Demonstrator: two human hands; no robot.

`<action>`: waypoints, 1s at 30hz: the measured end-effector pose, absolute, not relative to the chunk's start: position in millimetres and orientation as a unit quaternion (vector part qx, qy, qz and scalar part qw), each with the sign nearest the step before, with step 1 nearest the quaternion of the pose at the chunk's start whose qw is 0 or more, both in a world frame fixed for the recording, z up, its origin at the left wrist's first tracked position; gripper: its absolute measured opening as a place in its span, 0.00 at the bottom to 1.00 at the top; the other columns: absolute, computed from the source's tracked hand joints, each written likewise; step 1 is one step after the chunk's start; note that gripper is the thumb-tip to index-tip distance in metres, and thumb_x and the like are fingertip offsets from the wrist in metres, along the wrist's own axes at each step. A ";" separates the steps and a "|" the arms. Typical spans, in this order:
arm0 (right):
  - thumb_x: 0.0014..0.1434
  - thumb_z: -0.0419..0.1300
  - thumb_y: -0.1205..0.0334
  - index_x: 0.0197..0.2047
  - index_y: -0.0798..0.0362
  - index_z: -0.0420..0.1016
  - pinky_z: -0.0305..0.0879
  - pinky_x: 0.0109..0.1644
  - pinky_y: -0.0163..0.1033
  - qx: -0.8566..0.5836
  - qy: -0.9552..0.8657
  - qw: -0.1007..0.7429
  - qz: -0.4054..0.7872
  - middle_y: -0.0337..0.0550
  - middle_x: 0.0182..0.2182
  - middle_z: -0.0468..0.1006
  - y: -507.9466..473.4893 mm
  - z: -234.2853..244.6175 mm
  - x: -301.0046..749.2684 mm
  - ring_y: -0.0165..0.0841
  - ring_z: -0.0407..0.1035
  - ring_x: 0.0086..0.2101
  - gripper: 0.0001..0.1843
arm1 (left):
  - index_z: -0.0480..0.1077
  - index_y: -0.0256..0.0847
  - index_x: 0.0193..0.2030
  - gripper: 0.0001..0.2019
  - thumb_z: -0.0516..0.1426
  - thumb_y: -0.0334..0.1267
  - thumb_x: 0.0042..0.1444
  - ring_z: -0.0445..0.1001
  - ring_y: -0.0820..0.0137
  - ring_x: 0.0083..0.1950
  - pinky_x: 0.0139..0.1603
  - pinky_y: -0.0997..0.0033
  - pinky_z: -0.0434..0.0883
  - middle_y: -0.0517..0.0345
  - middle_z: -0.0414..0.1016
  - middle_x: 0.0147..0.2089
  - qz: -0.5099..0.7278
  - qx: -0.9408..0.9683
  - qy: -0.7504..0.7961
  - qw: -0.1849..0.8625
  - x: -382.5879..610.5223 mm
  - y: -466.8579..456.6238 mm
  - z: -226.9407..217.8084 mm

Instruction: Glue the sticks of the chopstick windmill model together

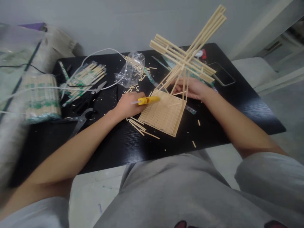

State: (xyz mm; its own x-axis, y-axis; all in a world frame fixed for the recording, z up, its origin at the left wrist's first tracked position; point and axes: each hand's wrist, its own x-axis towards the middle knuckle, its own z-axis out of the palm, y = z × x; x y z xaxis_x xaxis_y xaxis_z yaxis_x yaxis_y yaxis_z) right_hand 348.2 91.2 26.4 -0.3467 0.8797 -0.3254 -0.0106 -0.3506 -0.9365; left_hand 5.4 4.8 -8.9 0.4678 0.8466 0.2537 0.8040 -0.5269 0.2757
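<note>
My left hand (129,105) is closed around a yellow glue gun (149,100), which lies over the left part of a flat panel of wooden sticks (163,115). The panel is the base of a stick model: slanting legs rise from it to crossed, windmill-like blades (186,58). My right hand (191,88) is at the far right side of the model, fingers curled in by its legs. Sticks partly hide those fingertips, so their exact grip is hard to see. Several loose sticks (140,126) lie beside the panel's left edge.
Scissors (97,90) and metal pliers (82,122) lie on the black table (114,145) at left. Behind them are packs of wrapped chopsticks (42,98), a white cable (85,57), crumpled plastic (129,74) and cut stick ends (140,68). A phone (222,74) lies at right.
</note>
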 end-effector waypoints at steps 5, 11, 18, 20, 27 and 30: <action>0.79 0.76 0.68 0.47 0.49 0.84 0.92 0.51 0.47 -0.460 -0.465 0.335 0.678 0.34 0.25 0.74 93.1 23.9 349.0 0.36 0.83 0.31 0.07 | 0.80 0.46 0.44 0.10 0.63 0.49 0.71 0.79 0.62 0.39 0.42 0.62 0.69 0.56 0.83 0.38 0.188 0.853 0.484 0.061 6.3 4.7 -9.7; 0.80 0.78 0.63 0.47 0.49 0.84 0.91 0.45 0.41 -0.448 -0.472 0.341 0.679 0.32 0.23 0.74 91.7 25.1 348.8 0.33 0.81 0.27 0.08 | 0.80 0.46 0.43 0.10 0.61 0.48 0.71 0.79 0.61 0.39 0.42 0.60 0.67 0.56 0.82 0.37 0.177 0.846 0.498 0.076 9.9 2.5 -4.1; 0.79 0.78 0.61 0.45 0.49 0.83 0.89 0.40 0.38 -0.438 -0.469 0.349 0.684 0.33 0.24 0.75 93.7 20.8 348.0 0.33 0.80 0.26 0.10 | 0.78 0.47 0.42 0.11 0.60 0.49 0.71 0.80 0.60 0.40 0.42 0.60 0.66 0.55 0.82 0.38 0.153 0.843 0.509 0.084 12.9 0.0 4.1; 0.80 0.79 0.60 0.45 0.49 0.83 0.88 0.39 0.38 -0.433 -0.469 0.349 0.686 0.33 0.24 0.75 94.4 19.6 348.2 0.33 0.80 0.26 0.11 | 0.77 0.47 0.43 0.11 0.60 0.49 0.71 0.80 0.59 0.40 0.43 0.60 0.66 0.55 0.82 0.38 0.148 0.844 0.509 0.082 13.2 -0.4 5.7; 0.78 0.77 0.62 0.47 0.50 0.85 0.89 0.43 0.39 -0.446 -0.458 0.356 0.682 0.35 0.24 0.76 96.0 17.5 349.9 0.34 0.81 0.27 0.07 | 0.77 0.47 0.44 0.11 0.60 0.50 0.72 0.81 0.60 0.42 0.44 0.61 0.66 0.55 0.83 0.38 0.145 0.845 0.508 0.079 12.9 -0.3 5.8; 0.79 0.77 0.59 0.50 0.49 0.86 0.90 0.42 0.42 -0.444 -0.454 0.352 0.688 0.36 0.26 0.79 96.1 18.4 350.4 0.35 0.81 0.27 0.06 | 0.78 0.47 0.45 0.10 0.62 0.49 0.71 0.81 0.59 0.41 0.43 0.61 0.67 0.56 0.83 0.38 0.148 0.843 0.512 0.080 12.6 0.3 3.8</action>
